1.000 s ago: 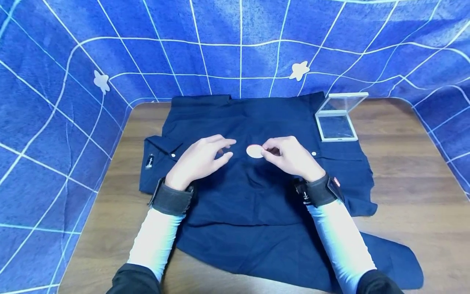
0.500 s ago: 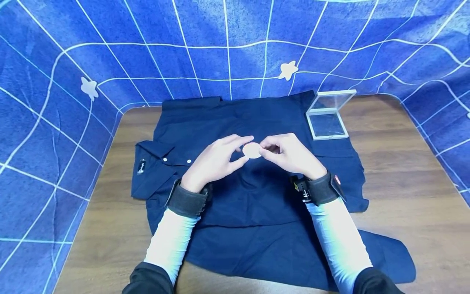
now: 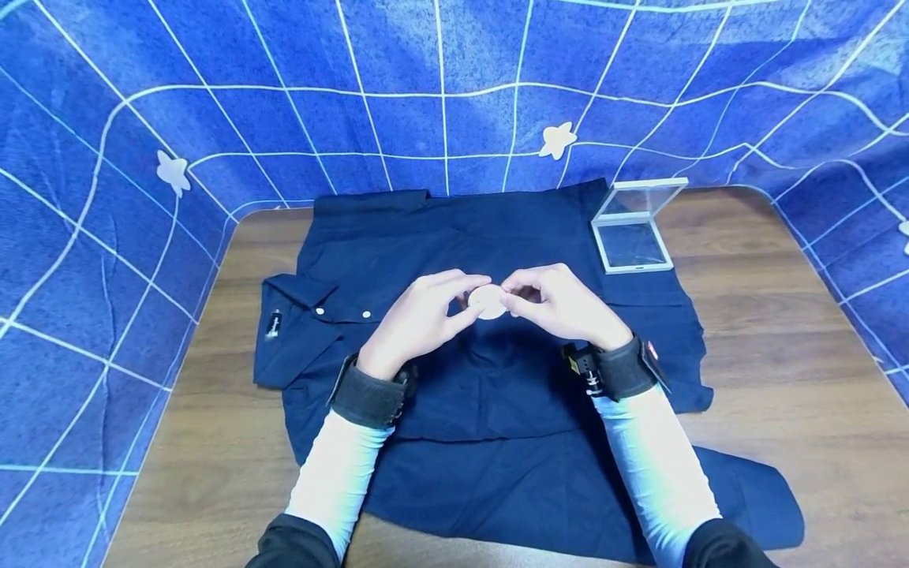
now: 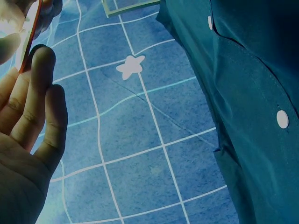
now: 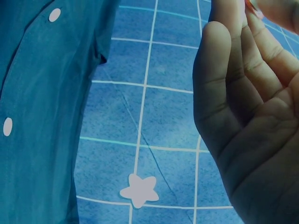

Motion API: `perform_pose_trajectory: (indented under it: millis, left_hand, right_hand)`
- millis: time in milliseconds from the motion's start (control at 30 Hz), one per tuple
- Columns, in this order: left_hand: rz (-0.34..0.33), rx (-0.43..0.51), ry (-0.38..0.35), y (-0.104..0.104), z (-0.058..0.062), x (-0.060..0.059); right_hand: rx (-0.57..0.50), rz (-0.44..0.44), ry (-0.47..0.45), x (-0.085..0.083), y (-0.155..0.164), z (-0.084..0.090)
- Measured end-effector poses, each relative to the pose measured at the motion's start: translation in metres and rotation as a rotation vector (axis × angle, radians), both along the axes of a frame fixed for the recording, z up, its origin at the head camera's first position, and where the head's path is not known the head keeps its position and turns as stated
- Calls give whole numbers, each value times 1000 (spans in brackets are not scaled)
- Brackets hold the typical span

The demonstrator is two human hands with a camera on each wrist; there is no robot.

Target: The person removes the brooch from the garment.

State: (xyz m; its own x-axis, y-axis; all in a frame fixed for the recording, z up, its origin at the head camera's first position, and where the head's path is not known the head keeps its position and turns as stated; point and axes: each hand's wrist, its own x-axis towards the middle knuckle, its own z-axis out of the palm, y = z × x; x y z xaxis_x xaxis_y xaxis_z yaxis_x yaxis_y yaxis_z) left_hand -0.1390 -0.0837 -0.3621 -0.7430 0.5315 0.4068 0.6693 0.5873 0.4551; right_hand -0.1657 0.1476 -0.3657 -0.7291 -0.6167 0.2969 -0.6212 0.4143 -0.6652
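Cream round patch (image 3: pixel 487 302) pinched by left hand (image 3: pixel 419 319) and right hand (image 3: pixel 561 304) above navy shirt (image 3: pixel 490 237), label unreadable.

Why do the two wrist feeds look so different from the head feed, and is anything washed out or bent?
Head view: evenly lit, wide-angle bend in the grid backdrop and table edges. Left wrist view: dim teal cast, glare blows out the round disc. Right wrist view: same cast, right hand dark and shadowed.

A wooden bench (image 3: pixel 781 339) with brown grain and rounded far corners fills the lower part of the head view. A blue cloth backdrop (image 3: pixel 440 87) with thin white grid lines wraps its far edge and both sides. Two white stars (image 3: pixel 556 139) are on the cloth. The light is even.
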Motion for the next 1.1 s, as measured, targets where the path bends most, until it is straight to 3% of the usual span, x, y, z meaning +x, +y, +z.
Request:
perform_pose_trajectory:
  millis: [200,467,800,1100]
  left_hand:
    - [-29,86,-53,1,-4,-2]
    - [12,176,-75,1,-1,2]
    - [15,249,-81,2,6,4]
    - [11,285,-120,-3,9,5]
  right_hand:
    - [-26,-2,-24,1,0,-3]
    - [-114,15,-174,3,-6,-2]
    - [-186,30,-260,5,-8,0]
    - [-240,39,-260,5,-8,4]
